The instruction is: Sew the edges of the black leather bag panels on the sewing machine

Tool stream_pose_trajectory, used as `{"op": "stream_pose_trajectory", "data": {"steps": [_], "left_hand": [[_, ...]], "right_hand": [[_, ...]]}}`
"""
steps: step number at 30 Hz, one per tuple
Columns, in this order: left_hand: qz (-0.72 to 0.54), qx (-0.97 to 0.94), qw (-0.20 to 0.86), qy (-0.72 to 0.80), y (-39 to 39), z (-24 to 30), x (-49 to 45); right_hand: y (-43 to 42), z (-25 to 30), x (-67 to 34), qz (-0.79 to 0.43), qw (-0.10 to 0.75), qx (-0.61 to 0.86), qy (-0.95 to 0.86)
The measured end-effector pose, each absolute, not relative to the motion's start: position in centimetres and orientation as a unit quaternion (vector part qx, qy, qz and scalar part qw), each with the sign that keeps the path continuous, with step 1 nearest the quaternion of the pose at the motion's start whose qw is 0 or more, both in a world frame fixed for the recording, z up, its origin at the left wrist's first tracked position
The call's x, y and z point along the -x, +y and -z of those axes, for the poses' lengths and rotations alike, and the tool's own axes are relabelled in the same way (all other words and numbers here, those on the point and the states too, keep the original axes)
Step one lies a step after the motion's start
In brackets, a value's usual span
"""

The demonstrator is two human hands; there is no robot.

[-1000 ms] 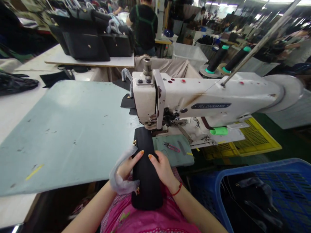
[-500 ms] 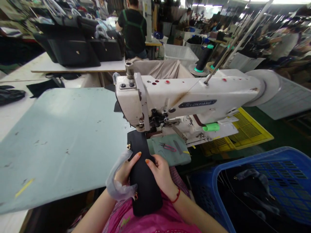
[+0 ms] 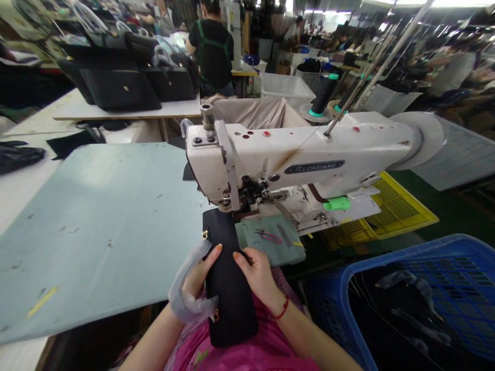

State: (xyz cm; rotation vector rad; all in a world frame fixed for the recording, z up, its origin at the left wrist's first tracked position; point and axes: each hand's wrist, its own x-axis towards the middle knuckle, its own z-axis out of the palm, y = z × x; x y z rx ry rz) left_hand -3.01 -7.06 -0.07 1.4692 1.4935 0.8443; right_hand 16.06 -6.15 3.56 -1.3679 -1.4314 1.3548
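Head view: black leather bag panel (image 3: 231, 304), long axis pointing to the presser foot (image 3: 225, 206); left hand (image 3: 197, 278) and right hand (image 3: 258, 275) clasp its sides equally.

- bag (image 3: 231, 293): smooth, matt black leather-like material
- sewing machine (image 3: 294, 154): white painted metal, scuffed and rust-stained
- tabletop (image 3: 96, 221): smooth, pale green, marked surface
- wrap (image 3: 185, 288): thin, glossy, see-through plastic
- basket (image 3: 386, 263): blue plastic

- One head-worn cam, facing fwd & down from above the chest
- Close range: bare left hand (image 3: 198, 275), bare right hand (image 3: 257, 275), long black handbag (image 3: 231, 293)
- Mid-range: white industrial sewing machine (image 3: 294, 154), straight ahead
- Far, upper frame: long white workbench (image 3: 127, 114)
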Motion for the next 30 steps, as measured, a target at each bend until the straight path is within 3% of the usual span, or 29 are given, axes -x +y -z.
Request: {"op": "stream_pose_trajectory", "data": {"steps": [4, 6, 13, 30], "left_hand": [[-0.394, -0.311, 0.625, 0.597, -6.6, -3.7, 0.6], [-0.408, -0.224, 0.665, 0.583, -6.4, -4.8, -0.1], [-0.424, -0.188, 0.671, 0.579, -6.5, -5.1, -0.4], [-0.402, -0.323, 0.586, 0.625, -3.8, -3.8, 0.5]], "right_hand": [[-6.3, -3.4, -15.4, -0.601, 0.376, 0.524, -0.473], [-6.3, -3.4, -15.2, -0.615, 0.381, 0.523, -0.451], [-6.3, -3.4, -15.5, -0.62, 0.367, 0.529, -0.448], [-3.0, -3.7, -14.5, -0.606, 0.386, 0.52, -0.462]]}}
